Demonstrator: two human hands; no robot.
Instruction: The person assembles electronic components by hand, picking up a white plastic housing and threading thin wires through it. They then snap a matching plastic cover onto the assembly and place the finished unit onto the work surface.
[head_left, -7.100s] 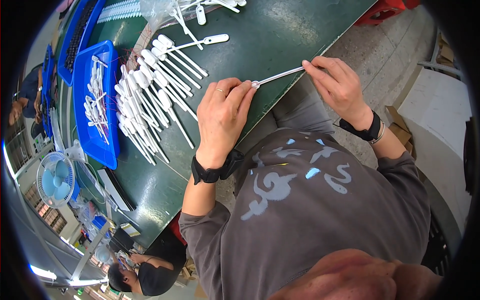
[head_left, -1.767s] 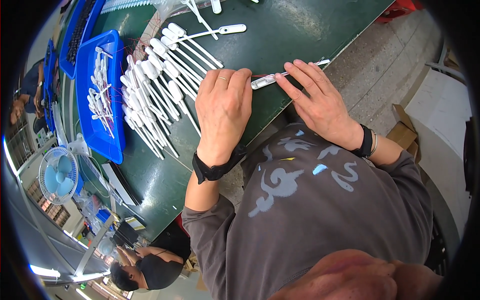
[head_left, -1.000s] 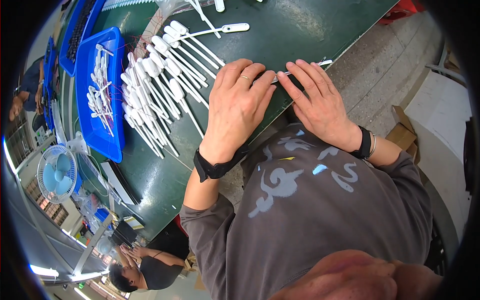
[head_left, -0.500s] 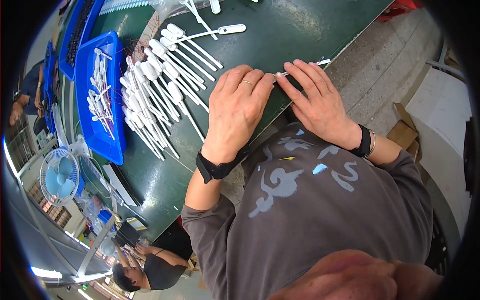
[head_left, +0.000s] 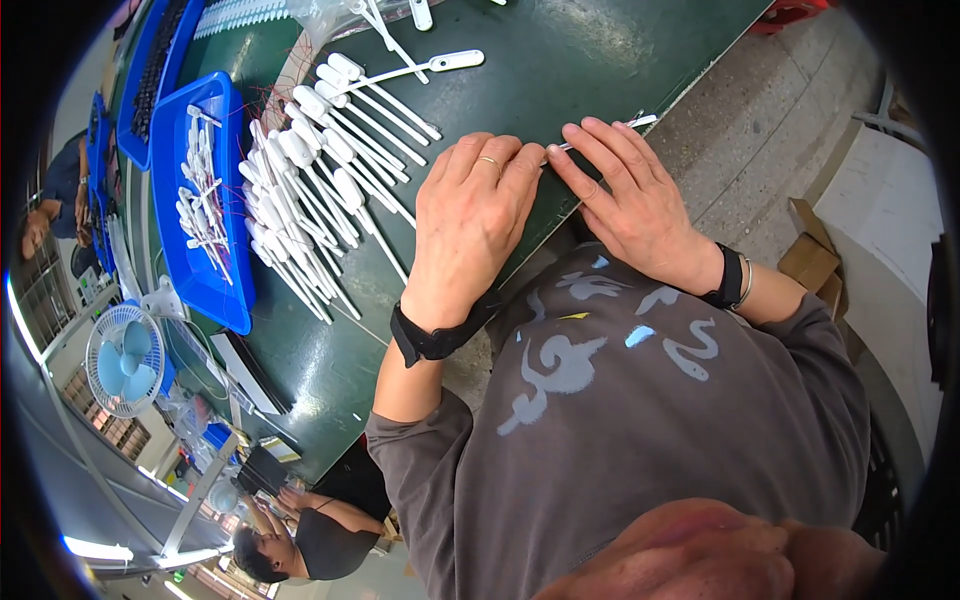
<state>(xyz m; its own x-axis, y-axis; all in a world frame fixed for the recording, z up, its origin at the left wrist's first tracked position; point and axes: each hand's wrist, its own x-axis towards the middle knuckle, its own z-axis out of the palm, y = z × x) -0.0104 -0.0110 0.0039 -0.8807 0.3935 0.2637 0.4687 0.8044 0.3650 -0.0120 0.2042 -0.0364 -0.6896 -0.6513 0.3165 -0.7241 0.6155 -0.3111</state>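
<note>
Over the front edge of the green table, my left hand (head_left: 475, 215) is closed, its fingertips pressed on one end of a thin white stick-like part (head_left: 642, 121). My right hand (head_left: 630, 205) pinches the same part farther right, thumb and fingers nearly straight. Its pale flat tip pokes out beyond my right fingers, and a short shiny length shows between the hands. The rest is hidden under my fingers. Left of my left hand lies a pile of white plastic sticks with rounded paddle heads (head_left: 350, 190), their thin stems pointing toward me.
A blue tray (head_left: 240, 290) with smaller white parts and thin red wires stands left of the pile, another blue tray (head_left: 135, 135) behind it. The green table (head_left: 560, 60) ends at a straight edge above a concrete floor. A fan (head_left: 125, 360) and co-workers are at left.
Both hands stay nearly in place on the part, with only slight finger movement. The whole view has shifted a little.
</note>
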